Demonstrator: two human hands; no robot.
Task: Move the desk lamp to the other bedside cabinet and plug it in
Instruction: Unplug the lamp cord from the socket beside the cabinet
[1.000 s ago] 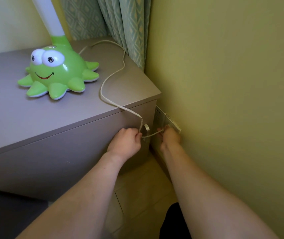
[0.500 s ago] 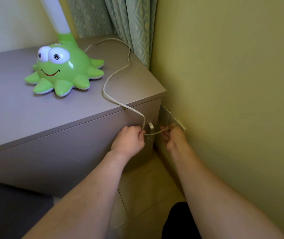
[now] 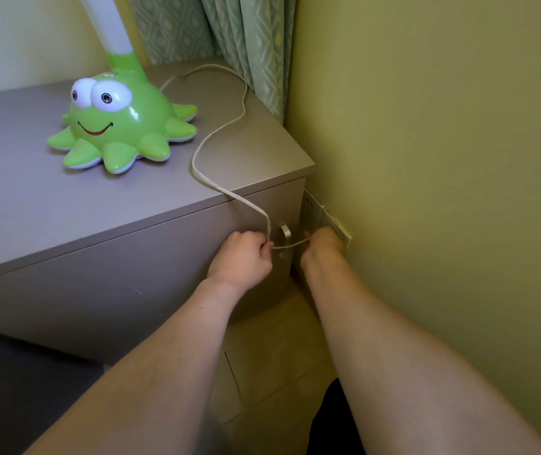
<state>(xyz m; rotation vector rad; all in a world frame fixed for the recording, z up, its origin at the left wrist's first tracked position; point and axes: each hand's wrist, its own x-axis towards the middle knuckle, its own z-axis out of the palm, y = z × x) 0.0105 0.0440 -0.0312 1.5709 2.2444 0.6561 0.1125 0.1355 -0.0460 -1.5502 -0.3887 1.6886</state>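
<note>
A green octopus-shaped desk lamp [image 3: 121,123] with a white stem stands on top of the grey bedside cabinet [image 3: 65,211]. Its white cord [image 3: 216,133] runs across the top, drops over the front edge and passes through my left hand [image 3: 246,257], which is closed on it in front of the cabinet's metal handle [image 3: 286,233]. From there the cord stretches right to my right hand [image 3: 323,246], pressed against the white wall socket [image 3: 325,216] low on the green wall. The plug is hidden under my right hand's fingers.
A patterned green curtain [image 3: 249,44] hangs in the corner behind the cabinet. The green wall [image 3: 443,159] closes the right side, leaving a narrow gap beside the cabinet. Tan floor tiles [image 3: 279,356] lie below, and a dark surface [image 3: 16,389] sits at lower left.
The view has shifted slightly, so the lamp and cabinet sit further right in frame. Both hands stay in place, the left on the cord, the right at the socket.
</note>
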